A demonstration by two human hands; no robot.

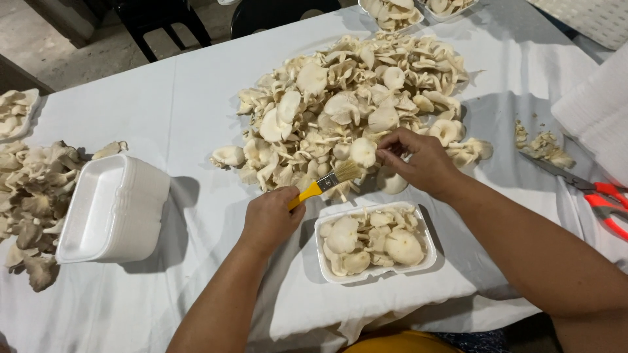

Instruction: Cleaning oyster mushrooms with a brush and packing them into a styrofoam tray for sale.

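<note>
My left hand (270,219) grips the yellow handle of a small paintbrush (327,180), whose bristles point up and right toward a mushroom. My right hand (418,159) pinches a pale oyster mushroom (363,151) at the near edge of a big mushroom pile (353,98). Just below my hands sits a white foam tray (326,260) filled with mushrooms (373,242).
A stack of white foam trays (114,208) stands at left beside darker mushrooms (29,196). Red-handled scissors (592,193) and trimmed scraps (543,145) lie at right. More filled trays (392,13) sit at the far edge. White cloth (163,104) covers the table.
</note>
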